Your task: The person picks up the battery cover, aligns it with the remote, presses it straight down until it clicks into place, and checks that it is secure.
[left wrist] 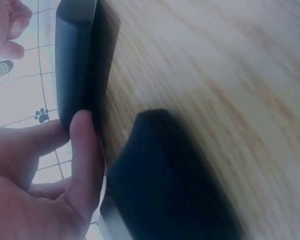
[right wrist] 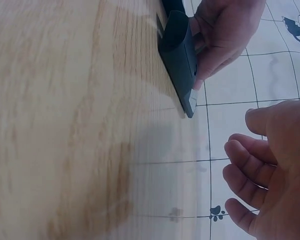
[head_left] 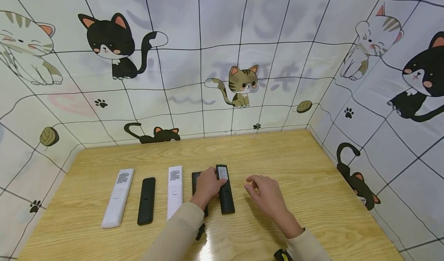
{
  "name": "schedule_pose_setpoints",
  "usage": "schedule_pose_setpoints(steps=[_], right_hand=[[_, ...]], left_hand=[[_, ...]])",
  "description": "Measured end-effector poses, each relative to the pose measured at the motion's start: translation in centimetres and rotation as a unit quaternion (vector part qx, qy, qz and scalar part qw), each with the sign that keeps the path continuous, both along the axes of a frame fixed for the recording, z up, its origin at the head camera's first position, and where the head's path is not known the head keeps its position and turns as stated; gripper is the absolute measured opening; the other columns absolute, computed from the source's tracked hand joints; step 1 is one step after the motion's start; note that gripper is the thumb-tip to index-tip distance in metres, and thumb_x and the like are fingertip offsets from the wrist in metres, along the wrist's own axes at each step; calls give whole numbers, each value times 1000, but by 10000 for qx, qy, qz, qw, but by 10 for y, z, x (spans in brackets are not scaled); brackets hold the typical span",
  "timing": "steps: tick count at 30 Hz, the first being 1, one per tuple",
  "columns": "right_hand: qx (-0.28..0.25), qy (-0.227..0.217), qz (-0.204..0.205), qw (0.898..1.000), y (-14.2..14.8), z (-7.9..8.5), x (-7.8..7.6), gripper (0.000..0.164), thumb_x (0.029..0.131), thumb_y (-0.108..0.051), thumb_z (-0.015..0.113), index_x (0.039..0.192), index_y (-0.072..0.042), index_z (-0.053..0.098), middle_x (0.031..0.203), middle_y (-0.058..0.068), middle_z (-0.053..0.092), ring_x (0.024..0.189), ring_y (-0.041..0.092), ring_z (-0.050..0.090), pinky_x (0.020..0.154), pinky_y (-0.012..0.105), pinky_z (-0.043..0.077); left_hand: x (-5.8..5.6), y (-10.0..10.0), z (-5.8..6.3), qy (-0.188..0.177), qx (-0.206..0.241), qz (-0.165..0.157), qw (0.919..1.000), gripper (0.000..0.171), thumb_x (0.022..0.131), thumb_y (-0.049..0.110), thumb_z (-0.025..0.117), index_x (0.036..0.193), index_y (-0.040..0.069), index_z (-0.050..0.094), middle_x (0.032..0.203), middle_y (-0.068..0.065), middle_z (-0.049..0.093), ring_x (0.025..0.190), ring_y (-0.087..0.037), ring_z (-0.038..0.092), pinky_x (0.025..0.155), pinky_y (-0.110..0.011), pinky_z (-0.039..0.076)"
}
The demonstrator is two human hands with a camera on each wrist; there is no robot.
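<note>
My left hand (head_left: 208,186) pinches a black remote control (head_left: 227,199) by its left edge, near the white label at its far end. In the left wrist view the thumb and a finger meet at the side of this remote (left wrist: 75,65). Under my left hand and wrist lies another black remote (head_left: 195,179), mostly hidden. My right hand (head_left: 267,193) hovers to the right of the labelled black remote, holding nothing. Its fingers hang loosely curled in the right wrist view, apart from the remote (right wrist: 180,55).
Farther left, a white remote (head_left: 175,193), a black remote (head_left: 147,201) and a second white remote (head_left: 118,199) lie in a row, backs up. The wooden table (head_left: 312,184) meets cat-patterned sheets (head_left: 277,60) at its back and sides.
</note>
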State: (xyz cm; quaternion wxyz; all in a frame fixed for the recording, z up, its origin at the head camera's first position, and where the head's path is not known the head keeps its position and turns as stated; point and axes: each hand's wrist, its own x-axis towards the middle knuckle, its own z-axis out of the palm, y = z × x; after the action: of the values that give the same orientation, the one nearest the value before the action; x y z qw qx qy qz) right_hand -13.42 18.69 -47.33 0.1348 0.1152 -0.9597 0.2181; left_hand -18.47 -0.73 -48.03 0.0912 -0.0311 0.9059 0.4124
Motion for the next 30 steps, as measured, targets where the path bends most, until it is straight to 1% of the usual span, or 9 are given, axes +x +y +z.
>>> schedule_pose_setpoints(steps=[3, 7, 9, 12, 17, 21, 24, 27, 30], right_hand=[[19, 17, -17, 10000, 0, -2, -1, 16, 88, -25, 73, 100, -14, 73, 72, -10, 63, 61, 5, 46, 68, 31, 42], [45, -9, -10, 10000, 1, -4, -2, 17, 88, -26, 73, 100, -14, 73, 71, -11, 62, 61, 5, 46, 71, 34, 43], [51, -50, -9, 10000, 2, -5, -2, 17, 88, -26, 73, 101, -13, 73, 71, -11, 61, 61, 5, 45, 73, 36, 44], [70, -135, -13, 9999, 2, -6, -2, 18, 89, -26, 72, 101, -13, 73, 71, -11, 61, 60, 5, 45, 74, 36, 44], [92, -224, -21, 9997, 1, -7, -3, 18, 89, -27, 72, 101, -13, 72, 72, -11, 61, 61, 6, 45, 74, 37, 44], [100, -307, -20, 9995, 2, -6, -4, 19, 90, -27, 71, 103, -13, 72, 72, -11, 60, 62, 6, 45, 75, 38, 44], [113, -369, -22, 9993, 3, -6, -5, 20, 90, -27, 71, 103, -13, 72, 73, -10, 62, 64, 7, 48, 74, 37, 44], [153, -382, -14, 9992, 8, -5, -6, 20, 90, -27, 70, 104, -12, 72, 76, -7, 64, 68, 9, 53, 74, 38, 45], [257, -298, -4, 9992, 16, -2, -8, 23, 90, -26, 70, 107, -11, 71, 82, -3, 68, 75, 15, 60, 77, 42, 48]], left_hand=[[-1, 2, -2, 23, -162, 37, 9999, 41, 89, 25, 72, 119, -1, 59, 88, -14, 67, 44, -14, 58, 43, -26, 47], [-2, 3, -2, 95, -447, 39, 9989, 40, 88, 26, 73, 115, -1, 60, 85, -13, 66, 46, -14, 58, 47, -26, 46], [-3, 3, -2, 150, -594, 32, 9981, 40, 88, 26, 73, 114, -1, 61, 84, -13, 66, 50, -16, 60, 51, -28, 47], [-3, 3, -1, 251, -864, 50, 9959, 40, 87, 28, 74, 111, -1, 62, 85, -12, 67, 61, -21, 63, 59, -33, 50], [-2, 3, -2, 409, -1262, 105, 9911, 43, 85, 30, 75, 113, -1, 64, 93, -14, 69, 79, -29, 66, 69, -42, 53], [0, 3, -2, 448, -1260, 116, 9909, 47, 85, 29, 75, 120, 0, 63, 102, -17, 69, 87, -33, 67, 75, -46, 54], [0, 1, 0, 615, -1216, 41, 9907, 47, 88, 28, 72, 125, 1, 60, 108, -18, 67, 92, -35, 66, 78, -48, 54], [0, -5, 5, 887, -1085, -97, 9901, 44, 92, 25, 66, 129, 3, 58, 105, -15, 66, 86, -29, 65, 73, -44, 53], [2, -16, 16, 1147, -959, -243, 9885, 40, 95, 25, 62, 129, 6, 58, 98, -9, 67, 75, -20, 62, 62, -35, 50]])
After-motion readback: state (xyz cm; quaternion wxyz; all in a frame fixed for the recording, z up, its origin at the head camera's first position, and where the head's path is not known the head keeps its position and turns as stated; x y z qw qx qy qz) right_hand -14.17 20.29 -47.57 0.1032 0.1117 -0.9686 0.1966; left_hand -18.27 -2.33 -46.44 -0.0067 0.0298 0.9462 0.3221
